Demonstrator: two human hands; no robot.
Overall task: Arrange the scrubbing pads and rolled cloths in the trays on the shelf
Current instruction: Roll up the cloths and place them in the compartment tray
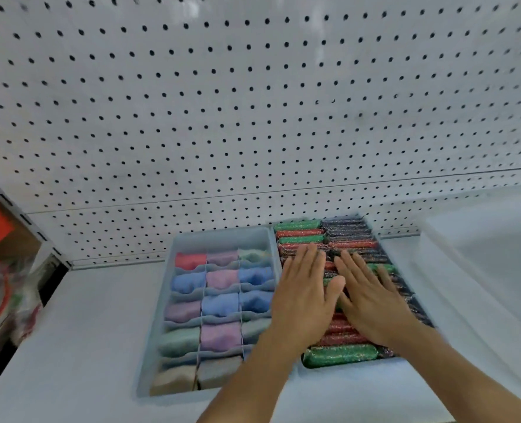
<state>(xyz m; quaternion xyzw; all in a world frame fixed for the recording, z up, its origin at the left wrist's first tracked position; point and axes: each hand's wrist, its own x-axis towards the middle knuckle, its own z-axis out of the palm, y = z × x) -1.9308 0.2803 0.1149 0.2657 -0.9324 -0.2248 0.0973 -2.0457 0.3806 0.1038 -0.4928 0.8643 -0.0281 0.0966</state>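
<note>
Hands [338, 294] flat on scrub pads [340, 355], rt tray [384, 363]

I see two trays side by side on the shelf [69, 331], touching, pegboard wall [253, 102] behind them. Left tray [222, 235] holds rolled cloths [221, 303] in divided compartments, three columns. Right tray [384, 248] holds scrubbing pads [340, 355] packed in two columns. My left hand [302, 297] and right hand [372, 306] lie flat on the pads, side by side. A bin [497, 254] sits right of the trays.
</note>
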